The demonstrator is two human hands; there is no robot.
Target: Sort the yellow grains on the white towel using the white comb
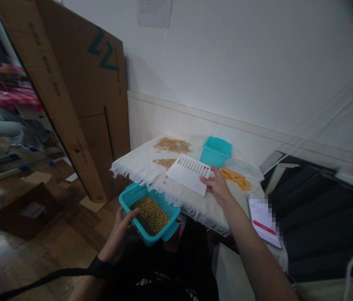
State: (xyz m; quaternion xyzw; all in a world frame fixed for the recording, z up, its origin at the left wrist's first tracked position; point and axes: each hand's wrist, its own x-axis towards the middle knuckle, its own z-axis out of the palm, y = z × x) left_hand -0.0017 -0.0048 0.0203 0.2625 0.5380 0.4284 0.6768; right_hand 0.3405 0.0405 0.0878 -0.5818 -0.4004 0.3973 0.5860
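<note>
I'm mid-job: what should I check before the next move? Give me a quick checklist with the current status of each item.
1. Left grip on the held teal tub: ok, thumb over the rim.
2. Right grip on the white slotted card: ok, held at one end.
3. Card resting on the fringed white cloth: cannot tell, contact isn't clear from this view.
4. Held tub positioned at the cloth's front edge: ok, just below the fringe.
5. Soybeans all off the cloth: not ok, patches lie beyond and beside the card.
6. Other teal tub empty: cannot tell, its bottom is hidden.
</note>
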